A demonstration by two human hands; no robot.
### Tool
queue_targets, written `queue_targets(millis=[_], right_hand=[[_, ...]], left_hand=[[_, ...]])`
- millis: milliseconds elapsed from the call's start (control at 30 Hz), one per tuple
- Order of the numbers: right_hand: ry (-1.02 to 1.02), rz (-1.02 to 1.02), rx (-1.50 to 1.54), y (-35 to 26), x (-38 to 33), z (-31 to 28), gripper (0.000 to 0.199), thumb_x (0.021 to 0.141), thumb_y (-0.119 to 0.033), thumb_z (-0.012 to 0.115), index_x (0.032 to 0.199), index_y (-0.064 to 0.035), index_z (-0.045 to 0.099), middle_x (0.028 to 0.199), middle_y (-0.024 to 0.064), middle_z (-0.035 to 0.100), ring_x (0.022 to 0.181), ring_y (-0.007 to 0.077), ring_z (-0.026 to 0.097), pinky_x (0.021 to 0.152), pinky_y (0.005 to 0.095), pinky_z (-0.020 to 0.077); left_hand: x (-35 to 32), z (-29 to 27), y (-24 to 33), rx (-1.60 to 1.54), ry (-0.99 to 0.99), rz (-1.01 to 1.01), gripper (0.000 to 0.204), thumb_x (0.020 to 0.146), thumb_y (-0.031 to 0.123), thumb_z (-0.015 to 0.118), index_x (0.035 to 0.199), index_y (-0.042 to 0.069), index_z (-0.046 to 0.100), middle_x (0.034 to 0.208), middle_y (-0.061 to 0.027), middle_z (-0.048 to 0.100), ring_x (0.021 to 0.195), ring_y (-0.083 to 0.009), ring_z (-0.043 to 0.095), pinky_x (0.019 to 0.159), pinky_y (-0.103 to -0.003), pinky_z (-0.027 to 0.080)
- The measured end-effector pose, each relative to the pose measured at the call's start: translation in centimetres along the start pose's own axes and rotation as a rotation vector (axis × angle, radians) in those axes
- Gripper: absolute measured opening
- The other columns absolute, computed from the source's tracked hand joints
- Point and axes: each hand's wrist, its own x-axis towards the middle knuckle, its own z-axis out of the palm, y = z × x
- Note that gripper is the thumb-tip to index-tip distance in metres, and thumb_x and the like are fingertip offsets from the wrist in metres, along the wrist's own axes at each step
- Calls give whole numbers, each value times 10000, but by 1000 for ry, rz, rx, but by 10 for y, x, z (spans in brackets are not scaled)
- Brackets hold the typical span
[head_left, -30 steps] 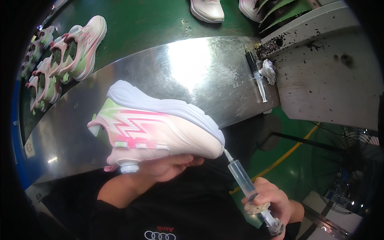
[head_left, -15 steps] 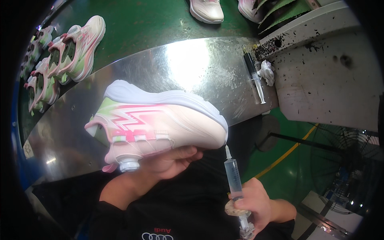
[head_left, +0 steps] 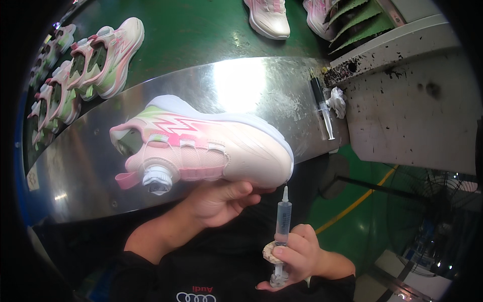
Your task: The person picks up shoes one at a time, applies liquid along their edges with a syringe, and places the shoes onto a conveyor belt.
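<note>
My left hand (head_left: 216, 201) holds a white, pink and green sneaker (head_left: 206, 148) from below, its side with the round dial lace closure turned toward me and its toe pointing right. My right hand (head_left: 299, 251) grips a clear syringe (head_left: 283, 221) upright, together with a small wad of cloth. The syringe's tip points up and sits just under the sneaker's toe, close to the sole edge. Whether the tip touches the shoe cannot be told.
A curved shiny metal bench (head_left: 241, 95) lies in front of me. A second syringe (head_left: 322, 108) and a crumpled white rag (head_left: 337, 100) lie at its right end, beside a stained white machine top (head_left: 417, 110). Several matching sneakers (head_left: 100, 60) ride the green conveyor (head_left: 201, 30) beyond.
The sneaker has been rolled so its upper and dial face me. My right hand has swung the syringe from slanting to upright and brought its tip up under the toe.
</note>
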Motion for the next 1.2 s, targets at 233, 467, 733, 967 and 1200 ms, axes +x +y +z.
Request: queue_targets(millis=[233,467,733,967,1200], right_hand=[[-27,-20,-65,2,-4,6,710,619,-497,755,1119,-50,521,986,119,566,671,198,444,573,286,354],[-24,-19,-103,2,-6,11,689,619,-483,755,1107,-54,525,964,111,567,672,195,444,569,290,353],[238,-224,-54,3,-37,14,833,577,-567,773,1174,-100,425,996,182,537,788,268,484,693,398,381],[134,-38,-234,88,20,7,919,598,-473,795,1244,-14,329,1007,163,469,853,285,453,731,401,377],[212,4,-184,123,67,34,879,583,-414,811,1218,6,371,1031,172,473,849,307,445,766,408,378]], left_hand=[[2,2,0,-1,-58,20,350,847,68,615,1185,35,530,1147,-122,588,1069,-221,577,799,-244,539],[1,6,2,-8,-76,18,356,854,93,614,1194,39,524,1160,-120,584,1070,-216,577,796,-238,539],[-18,1,1,12,-43,-11,392,823,64,643,1192,32,515,1122,-126,602,1031,-250,592,790,-316,527],[-119,-18,7,-13,51,57,737,743,-30,601,1392,53,262,1299,-144,461,1241,-293,428,1035,-444,352],[-100,9,61,564,244,273,823,664,85,722,1354,-3,283,1248,-128,485,1143,-234,507,979,-364,412]])
